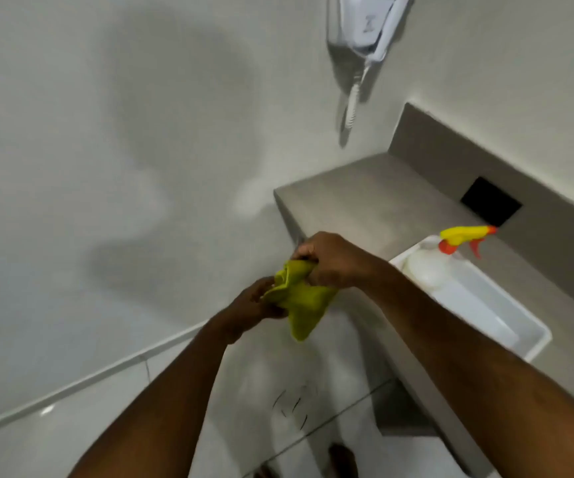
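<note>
Gripping a bunched yellow-green cleaning cloth (301,298), both hands meet in mid-air beside the end of a grey counter (375,198). The right hand (335,262) has its fingers curled tight around the cloth's upper part; the left hand (254,305) pinches the lower left folds, while a loose corner hangs down. On the counter, just right of the right forearm, sits a white plastic tray (506,326) holding a white spray bottle (427,267) with a yellow and orange trigger head. A white wall-mounted handset (368,25) with a coiled cord hangs above.
</note>
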`<state>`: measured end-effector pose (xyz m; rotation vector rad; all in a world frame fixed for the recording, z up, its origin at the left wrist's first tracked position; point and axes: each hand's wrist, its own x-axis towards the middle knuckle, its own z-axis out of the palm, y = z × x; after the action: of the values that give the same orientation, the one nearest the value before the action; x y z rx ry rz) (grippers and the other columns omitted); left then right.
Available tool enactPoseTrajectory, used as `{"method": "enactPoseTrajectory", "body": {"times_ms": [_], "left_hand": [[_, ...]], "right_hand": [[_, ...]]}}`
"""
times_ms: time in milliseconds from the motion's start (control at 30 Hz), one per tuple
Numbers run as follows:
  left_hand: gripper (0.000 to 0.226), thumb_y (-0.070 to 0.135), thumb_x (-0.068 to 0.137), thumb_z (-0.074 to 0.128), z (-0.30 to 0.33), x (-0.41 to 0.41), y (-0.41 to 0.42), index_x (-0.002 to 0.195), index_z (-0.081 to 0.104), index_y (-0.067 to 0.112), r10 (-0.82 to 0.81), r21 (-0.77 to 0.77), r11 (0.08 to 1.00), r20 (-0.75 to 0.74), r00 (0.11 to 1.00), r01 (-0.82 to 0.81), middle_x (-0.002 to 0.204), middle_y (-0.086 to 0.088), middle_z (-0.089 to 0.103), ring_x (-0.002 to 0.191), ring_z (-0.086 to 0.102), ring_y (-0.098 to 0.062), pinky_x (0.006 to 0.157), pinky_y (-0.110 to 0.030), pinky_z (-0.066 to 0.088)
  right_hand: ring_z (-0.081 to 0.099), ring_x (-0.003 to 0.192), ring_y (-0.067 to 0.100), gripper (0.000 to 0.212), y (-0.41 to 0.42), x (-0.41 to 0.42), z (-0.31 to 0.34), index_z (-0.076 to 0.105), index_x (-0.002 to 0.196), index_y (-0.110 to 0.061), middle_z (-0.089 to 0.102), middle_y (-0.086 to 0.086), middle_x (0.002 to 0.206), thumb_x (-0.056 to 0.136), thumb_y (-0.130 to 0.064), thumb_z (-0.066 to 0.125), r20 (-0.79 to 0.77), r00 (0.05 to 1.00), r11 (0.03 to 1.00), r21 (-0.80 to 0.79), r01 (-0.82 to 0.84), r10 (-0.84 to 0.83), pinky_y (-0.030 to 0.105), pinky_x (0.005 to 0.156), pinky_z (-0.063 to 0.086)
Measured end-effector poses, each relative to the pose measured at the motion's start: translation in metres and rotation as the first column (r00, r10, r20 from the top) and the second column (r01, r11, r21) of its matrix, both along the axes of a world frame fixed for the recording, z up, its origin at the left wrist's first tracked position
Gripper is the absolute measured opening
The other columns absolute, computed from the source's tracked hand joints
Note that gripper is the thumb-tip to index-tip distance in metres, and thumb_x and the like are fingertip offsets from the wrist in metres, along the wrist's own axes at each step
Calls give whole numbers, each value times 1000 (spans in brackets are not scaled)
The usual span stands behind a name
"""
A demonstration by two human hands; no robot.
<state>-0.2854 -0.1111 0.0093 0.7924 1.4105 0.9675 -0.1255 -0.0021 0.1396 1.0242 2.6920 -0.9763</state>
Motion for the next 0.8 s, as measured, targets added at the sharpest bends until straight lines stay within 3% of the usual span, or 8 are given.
{"method": "enactPoseTrajectory", "body": {"times_ms": [100, 233, 333, 400, 500, 600, 700, 800], "left_hand": [[56, -9, 77, 70, -37, -18, -18, 130, 55, 7, -9, -59, 998, -6, 1000, 9, 124, -14, 65, 112, 63, -27, 88, -32, 57], [38, 5, 77, 76, -110, -27, -40, 114, 67, 4, 47, -204, 977, -71, 996, -61, 108, -14, 71, 100, 66, -24, 80, -27, 55], [33, 14, 73, 80, -191, -25, -61, 104, 71, 9, 129, -304, 941, -92, 987, -151, 100, -12, 74, 90, 69, -21, 79, -37, 55], [35, 18, 67, 83, -253, -18, -69, 98, 72, 9, 190, -353, 911, -97, 977, -212, 99, -17, 74, 87, 70, -23, 80, -41, 56], [34, 8, 73, 81, -350, -5, -73, 105, 70, 5, 206, -424, 875, -110, 972, -233, 98, -16, 73, 85, 71, -22, 77, -38, 59], [32, 6, 73, 81, -460, 12, -73, 102, 70, 0, 168, -480, 849, -150, 974, -220, 81, -7, 71, 67, 68, -11, 63, -28, 58], [22, 13, 67, 85, -561, 32, -78, 71, 63, 13, 101, -525, 823, -236, 967, -214, 56, 6, 60, 46, 54, -3, 46, -19, 45], [24, 19, 67, 84, -658, 51, -85, 76, 62, 17, 39, -572, 793, -294, 955, -209, 63, 1, 57, 52, 57, -16, 49, -26, 45]], "right_hand": [[63, 81, 16, 38, -14, -23, -42, 73, 102, -13, 68, 0, 88, 66, -8, 64, -10, 1000, 997, -81, -14, 14, 30, 71, 55], [66, 85, 20, 34, -18, -30, -137, 71, 102, -14, 70, 4, 92, 72, 0, 65, 13, 998, 988, -142, 67, -66, 34, 73, 58], [66, 83, 24, 24, -16, -21, -236, 69, 95, -10, 70, 8, 89, 72, -1, 65, 17, 983, 970, -161, 185, -184, 33, 72, 56], [62, 80, 23, 21, -18, -11, -314, 67, 94, -9, 69, 8, 90, 74, -4, 65, 74, 958, 942, -176, 287, -278, 30, 69, 51], [53, 77, 20, 20, -28, 6, -432, 66, 97, -7, 69, 12, 92, 78, -6, 65, 147, 922, 901, -202, 383, -359, 25, 66, 41], [59, 83, 29, 16, -43, 26, -557, 64, 95, -7, 69, 12, 92, 79, -5, 63, 194, 884, 864, -203, 460, -425, 21, 65, 34], [63, 94, 36, 17, -62, 43, -663, 65, 96, -7, 71, 16, 96, 79, -5, 61, 225, 854, 841, -182, 510, -469, 29, 70, 39], [63, 98, 37, 19, -76, 57, -757, 66, 99, -6, 71, 19, 100, 82, -5, 60, 248, 816, 810, -155, 566, -522, 31, 78, 42]]}}
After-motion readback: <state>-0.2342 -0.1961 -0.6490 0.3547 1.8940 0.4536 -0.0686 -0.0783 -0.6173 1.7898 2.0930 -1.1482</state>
